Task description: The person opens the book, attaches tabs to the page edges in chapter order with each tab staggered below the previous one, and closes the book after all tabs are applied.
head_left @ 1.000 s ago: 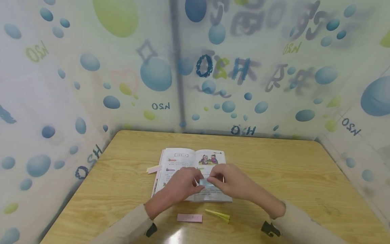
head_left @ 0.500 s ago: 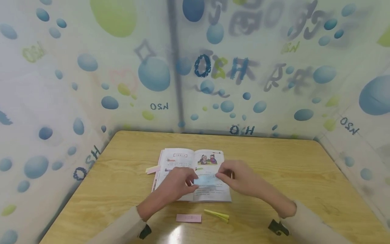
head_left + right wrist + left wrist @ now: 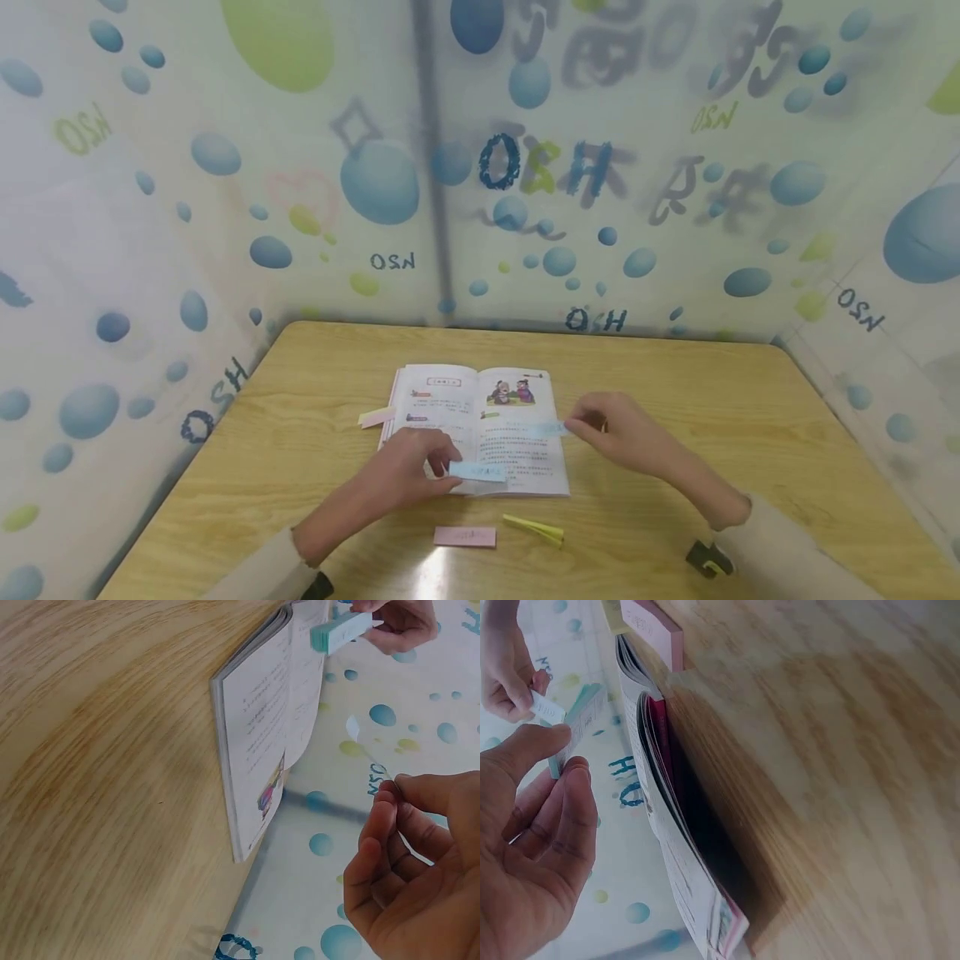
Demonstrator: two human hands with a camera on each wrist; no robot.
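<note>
An open book (image 3: pixel 519 465) with printed text and a cartoon picture lies on the wooden table. Over its lower part, my left hand (image 3: pixel 411 468) pinches a pad of light blue sticky notes (image 3: pixel 477 472) between thumb and fingers. My right hand (image 3: pixel 626 433), by the book's right edge, pinches a single blue sticky note (image 3: pixel 550 428) at one end. That note is apart from the pad and looks thin and slightly bent in the right wrist view. The left wrist view shows the pad's leaves (image 3: pixel 585 716) fanned a little.
Pink and yellow sticky tabs (image 3: pixel 377 416) stick out from the book's left edge. A pink sticky-note pad (image 3: pixel 465 537) and a fanned yellow sticky-note pad (image 3: pixel 534 531) lie in front of the book. Patterned walls (image 3: pixel 480 250) rise behind and beside the table.
A single blue note has come off the pad with my right hand, which has moved right. My left hand has moved left and nearer to me with the pad.
</note>
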